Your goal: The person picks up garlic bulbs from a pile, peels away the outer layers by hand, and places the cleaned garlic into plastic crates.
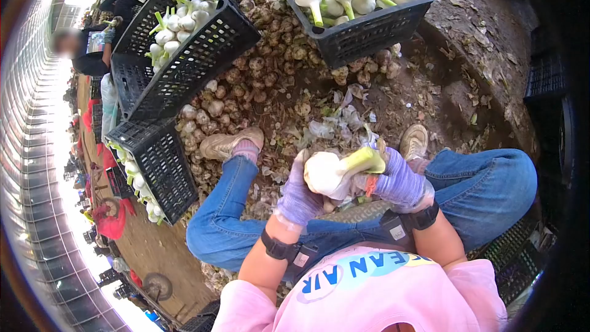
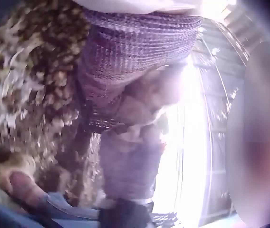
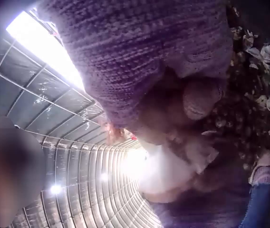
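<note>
A large white garlic bulb [image 1: 324, 174] with a thick green stem [image 1: 362, 161] is held between two hands in purple knit gloves, in the head view. The left hand [image 1: 299, 192] curls round the bulb's left side. Round the stem and the bulb's right side the right hand [image 1: 398, 178] closes, and an orange bit shows at its fingers. In the left wrist view the purple glove [image 2: 135, 52] fills the top, its fingers partly in shade. The right wrist view shows the other glove [image 3: 139, 52] close up, with the pale bulb [image 3: 166, 168] blurred below it.
Black crates of trimmed garlic stand at the top [image 1: 375, 24], upper left [image 1: 203, 55] and left [image 1: 157, 166]. Unpeeled bulbs [image 1: 246, 80] are heaped between them. Loose skins [image 1: 335, 126] lie between the person's shoes. Other people sit at the far upper left.
</note>
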The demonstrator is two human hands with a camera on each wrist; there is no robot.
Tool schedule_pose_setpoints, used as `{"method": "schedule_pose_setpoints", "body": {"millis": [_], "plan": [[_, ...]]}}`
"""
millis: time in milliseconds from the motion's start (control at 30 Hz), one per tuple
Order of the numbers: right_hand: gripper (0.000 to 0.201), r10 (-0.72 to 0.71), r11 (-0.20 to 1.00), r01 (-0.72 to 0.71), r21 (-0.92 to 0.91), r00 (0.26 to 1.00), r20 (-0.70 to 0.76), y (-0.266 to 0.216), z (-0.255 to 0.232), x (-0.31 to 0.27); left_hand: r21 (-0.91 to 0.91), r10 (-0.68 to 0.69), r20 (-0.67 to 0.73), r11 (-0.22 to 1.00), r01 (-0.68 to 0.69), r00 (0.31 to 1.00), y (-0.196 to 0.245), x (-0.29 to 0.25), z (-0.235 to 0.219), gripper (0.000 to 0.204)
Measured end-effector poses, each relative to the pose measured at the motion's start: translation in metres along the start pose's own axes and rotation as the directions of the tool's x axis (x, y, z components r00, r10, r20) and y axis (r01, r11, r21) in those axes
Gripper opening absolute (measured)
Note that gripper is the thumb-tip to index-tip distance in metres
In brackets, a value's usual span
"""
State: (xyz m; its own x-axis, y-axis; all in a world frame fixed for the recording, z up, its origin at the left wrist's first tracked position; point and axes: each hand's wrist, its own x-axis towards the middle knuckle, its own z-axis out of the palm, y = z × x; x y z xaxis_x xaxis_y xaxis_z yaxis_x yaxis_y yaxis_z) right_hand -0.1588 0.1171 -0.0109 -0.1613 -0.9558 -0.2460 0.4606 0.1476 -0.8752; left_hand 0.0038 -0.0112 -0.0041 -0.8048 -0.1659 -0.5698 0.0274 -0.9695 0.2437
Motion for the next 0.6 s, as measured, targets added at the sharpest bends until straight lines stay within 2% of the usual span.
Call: {"method": "schedule_pose_setpoints", "body": {"millis": [33,67,100,133,167,200,233,267,300,333,367,433,467,500,567,600], "plan": [[0.037,-0.056,0.998,0.056,-0.011,0.998,-0.04,0.002,0.003,0.0,-0.236,-0.168,0.031,0.957,0.171,0.985,0.001,0.002,-0.007,0.072],[0.04,0.009,0.987,0.003,0.158,0.997,-0.072,0.002,0.006,0.0,0.013,-0.074,-0.095,0.997,0.075,0.993,-0.001,0.004,-0.012,0.069],[0.04,0.01,0.988,0.001,0.158,0.997,-0.072,0.003,0.003,0.0,0.012,-0.074,-0.094,0.997,0.075,0.993,0.0,0.004,0.005,0.069],[0.042,0.085,0.971,-0.073,0.229,0.995,-0.045,0.006,-0.002,0.001,0.361,0.189,-0.171,0.925,-0.117,0.967,-0.001,0.003,0.028,0.067],[0.043,0.157,0.943,-0.146,0.298,0.987,-0.014,0.008,-0.005,0.002,0.673,0.448,-0.148,0.699,-0.243,0.882,-0.004,0.004,0.04,0.065],[0.051,0.22,0.952,-0.215,0.218,0.976,0.003,0.01,-0.003,0.003,0.67,0.462,-0.158,0.699,-0.25,0.873,0.003,0.025,0.03,0.063],[0.051,0.224,0.951,-0.22,0.219,0.975,0.004,0.01,0.001,-0.001,0.892,0.565,-0.003,0.375,-0.253,0.825,-0.01,0.008,0.025,0.063],[0.057,0.176,0.858,-0.144,0.494,0.984,-0.018,0.009,0.006,-0.007,0.788,0.421,-0.053,0.575,-0.221,0.905,-0.005,0.001,0.019,0.074],[0.062,0.134,0.688,-0.053,0.724,0.989,-0.055,0.009,0.011,-0.013,0.651,0.261,-0.068,0.743,-0.156,0.963,0.005,-0.004,0.02,0.085],[0.072,0.239,0.637,-0.051,0.769,0.962,-0.134,0.024,0.011,-0.015,0.532,0.173,-0.013,0.835,-0.139,0.985,0.01,-0.007,0.013,0.082],[0.072,0.24,0.637,-0.053,0.769,0.962,-0.132,0.023,0.01,-0.016,0.532,0.175,-0.015,0.835,-0.141,0.984,0.013,-0.007,0.016,0.082],[0.074,0.179,0.591,-0.087,0.802,0.983,-0.026,0.005,0.013,-0.015,0.778,0.342,0.03,0.582,-0.237,0.939,0.019,-0.006,0.029,0.081],[0.069,0.102,0.674,-0.039,0.738,0.994,-0.041,-0.002,0.015,-0.01,0.807,0.428,0.112,0.487,-0.333,0.897,0.016,0.0,0.015,0.061],[0.069,0.101,0.673,-0.037,0.739,0.994,-0.043,-0.008,0.014,-0.008,0.808,0.426,0.113,0.486,-0.332,0.898,0.016,0.001,0.018,0.061],[0.066,0.131,0.815,-0.108,0.57,0.991,0.001,-0.013,0.013,-0.007,0.861,0.446,-0.001,0.455,-0.226,0.895,0.016,-0.002,0.029,0.047],[0.056,0.07,0.704,-0.007,0.71,0.996,-0.059,-0.01,0.016,-0.005,0.83,0.463,-0.03,0.506,-0.236,0.886,0.018,-0.003,0.034,0.031]]}}
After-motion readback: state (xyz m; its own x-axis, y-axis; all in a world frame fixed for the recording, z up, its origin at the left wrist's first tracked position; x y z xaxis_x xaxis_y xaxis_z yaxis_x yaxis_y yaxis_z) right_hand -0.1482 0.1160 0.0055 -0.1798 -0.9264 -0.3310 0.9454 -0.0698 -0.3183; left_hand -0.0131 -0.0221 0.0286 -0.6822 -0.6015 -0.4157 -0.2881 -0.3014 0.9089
